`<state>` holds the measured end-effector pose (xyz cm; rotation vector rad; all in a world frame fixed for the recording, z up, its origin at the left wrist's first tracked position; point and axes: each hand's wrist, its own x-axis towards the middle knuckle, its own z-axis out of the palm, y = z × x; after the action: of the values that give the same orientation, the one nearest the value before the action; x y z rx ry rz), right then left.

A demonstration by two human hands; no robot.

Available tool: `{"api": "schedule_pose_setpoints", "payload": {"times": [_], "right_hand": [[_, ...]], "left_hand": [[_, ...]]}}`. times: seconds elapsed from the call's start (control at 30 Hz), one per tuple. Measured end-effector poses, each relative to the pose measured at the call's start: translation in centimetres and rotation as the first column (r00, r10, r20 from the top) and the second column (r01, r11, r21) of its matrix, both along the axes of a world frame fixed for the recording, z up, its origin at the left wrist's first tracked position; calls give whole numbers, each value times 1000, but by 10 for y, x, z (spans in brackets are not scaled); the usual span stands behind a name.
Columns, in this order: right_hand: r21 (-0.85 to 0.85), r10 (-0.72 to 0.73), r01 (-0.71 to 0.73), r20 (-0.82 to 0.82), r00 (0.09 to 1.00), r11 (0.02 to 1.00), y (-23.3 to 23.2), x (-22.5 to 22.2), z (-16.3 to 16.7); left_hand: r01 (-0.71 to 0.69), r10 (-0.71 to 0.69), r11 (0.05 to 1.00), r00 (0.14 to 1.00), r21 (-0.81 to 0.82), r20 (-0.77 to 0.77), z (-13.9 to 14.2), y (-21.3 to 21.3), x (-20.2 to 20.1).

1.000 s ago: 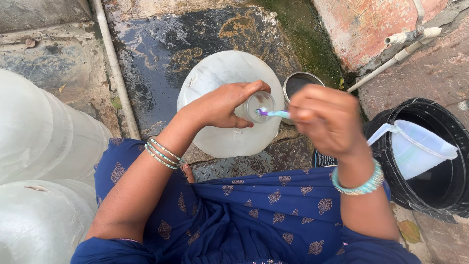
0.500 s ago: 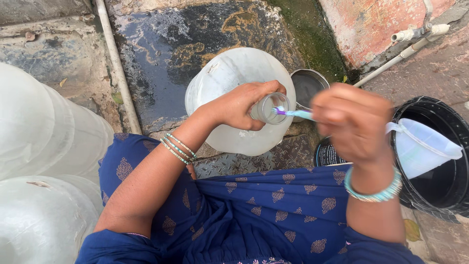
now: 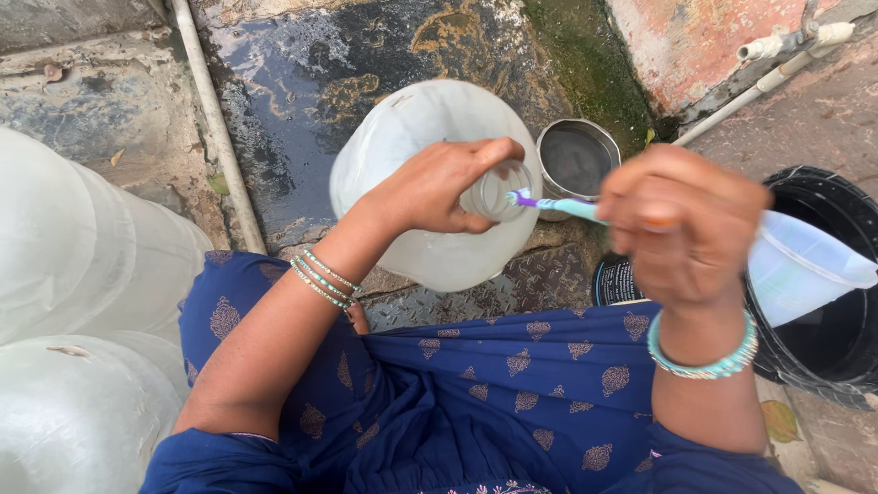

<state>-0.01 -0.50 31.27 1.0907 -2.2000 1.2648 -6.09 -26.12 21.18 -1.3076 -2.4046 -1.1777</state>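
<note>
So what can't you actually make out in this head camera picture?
- Bristle end of the light blue and purple toothbrush: inside the neck of the big translucent plastic water jug, behind the left hand.
- Toothbrush handle: wrapped in the right hand.
- Jug's inside: cloudy wall hides it.
- Black plastic bucket: cut by the right edge; the pale blue plastic jug covers part of its inside.

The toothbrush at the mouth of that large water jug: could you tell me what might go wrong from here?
The toothbrush is pinched at its end by the right hand, so it might slip into the jug. The tilted jug, steadied only at its neck by the left hand, could roll toward the steel cup.
</note>
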Motion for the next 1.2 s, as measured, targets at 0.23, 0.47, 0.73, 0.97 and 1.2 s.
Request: {"api": "schedule_pose_setpoints", "payload": {"times": [0.23,0.47,0.73,0.97,1.2], "right_hand": [[206,106,-97,-32,994,974,-45,-40,-42],[-73,-33,37,58,998,997,10,4,-5],[189,37,-43,33,999,981,-42,-41,-40],[-28,-2,2,-2,1000,1000,3,-1,-3],[222,54,-55,12,998,973,-45,-36,-31]], "left_hand": [[79,-57,992,977,-100,205,6,-1,2],[121,-127,992,958,39,258,-5,-3,-5],[-8,4,998,998,61,59,-10,9,3],[-93,92,996,992,1,86,-14,6,-2],[-40,40,999,999,4,-23,-19,11,1]]}}
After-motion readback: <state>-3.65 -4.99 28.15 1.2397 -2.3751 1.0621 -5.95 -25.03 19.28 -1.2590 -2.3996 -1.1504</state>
